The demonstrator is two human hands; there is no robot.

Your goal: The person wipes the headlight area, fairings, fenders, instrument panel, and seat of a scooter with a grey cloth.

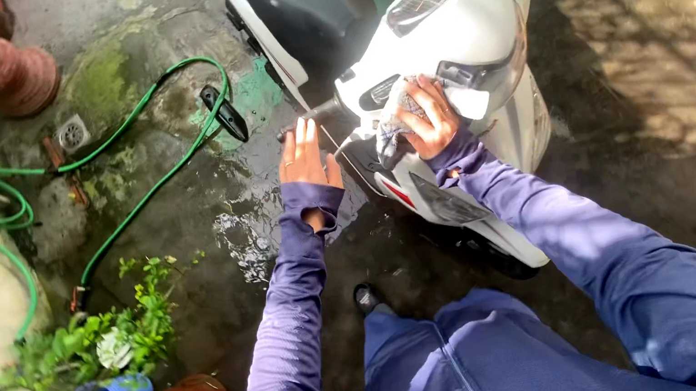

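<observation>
Wet concrete yard, a white scooter (470, 30) standing in the middle, water shining on the ground around it.

The person in purple sleeves is bending over the scooter's front panel. The right hand (429, 123) is closing on a grey wet cloth (396, 119) and pressing it on the white body just under the headlight. The left hand (304, 158) is staying open and flat, fingers together, holding nothing, just beside the thin handlebar end (313, 116); whether it is touching it, I cannot tell. The two hands are apart. The cloth is looking soft, limp and light, probably heavy with water, so bunching it in the palm is gripping it best. The plastic panel is seeming smooth and slippery. A green hose (142, 107) is lying on the ground to the left, near potted plants (105, 351).
</observation>
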